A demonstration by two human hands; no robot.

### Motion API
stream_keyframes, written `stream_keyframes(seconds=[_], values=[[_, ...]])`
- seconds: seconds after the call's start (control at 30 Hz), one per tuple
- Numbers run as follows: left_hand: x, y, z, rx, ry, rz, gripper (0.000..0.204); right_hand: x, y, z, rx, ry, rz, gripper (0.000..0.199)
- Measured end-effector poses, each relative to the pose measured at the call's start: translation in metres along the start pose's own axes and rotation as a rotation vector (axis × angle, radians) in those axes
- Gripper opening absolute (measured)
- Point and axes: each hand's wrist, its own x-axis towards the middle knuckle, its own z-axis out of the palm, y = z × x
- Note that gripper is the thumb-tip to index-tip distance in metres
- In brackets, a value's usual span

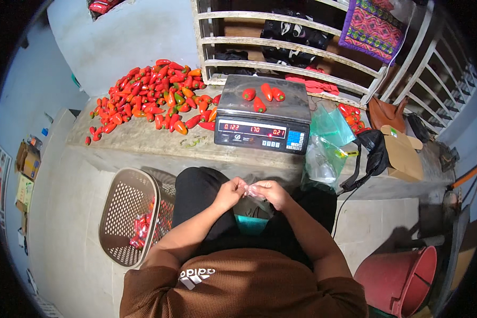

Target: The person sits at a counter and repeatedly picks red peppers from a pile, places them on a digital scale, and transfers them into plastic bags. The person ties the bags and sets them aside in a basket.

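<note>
Above my lap, my left hand [230, 194] and my right hand [271, 193] meet with fingertips pinched together. Between them is a thin clear plastic bag [258, 199], its loose part hanging under my right hand; its contents, if any, cannot be made out. Just ahead stands a digital scale [233, 108] with a lit display. Several red peppers [259, 104] lie on its metal plate. To the left of the scale, a large heap of red, orange and greenish peppers [143, 98] spreads over the concrete ledge.
A beige plastic basket [107, 209] with bagged red peppers [141, 230] stands at my left. Right of the scale are clear plastic bags [321, 161], more peppers [351, 115], a black bag [373, 153] and a cardboard box [402, 153]. A red bucket [376, 281] lies tilted at lower right.
</note>
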Motion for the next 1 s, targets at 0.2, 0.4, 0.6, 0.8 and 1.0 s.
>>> stream_keyframes(seconds=[0.2, 0.4, 0.6, 0.8, 1.0], values=[[0.009, -0.003, -0.011, 0.177, 0.162, -0.058, 0.014, -0.002, -0.013, -0.006, 0.219, 0.102, -0.087, 0.010], [0.016, -0.008, -0.018, -0.423, 0.150, -0.297, 0.009, 0.001, -0.012, -0.013, 0.709, -0.049, -0.229, 0.009], [0.014, -0.013, -0.028, -1.092, -0.027, -0.318, 0.008, 0.001, -0.012, -0.008, -0.149, -0.010, -0.113, 0.013], [0.010, 0.008, -0.019, -1.165, 0.083, -0.383, 0.004, 0.018, 0.015, -0.002, -0.187, 0.039, -0.069, 0.018], [0.016, 0.000, -0.027, -1.172, 0.026, -0.389, 0.006, 0.016, 0.014, -0.004, 0.099, 0.091, 0.096, 0.028]])
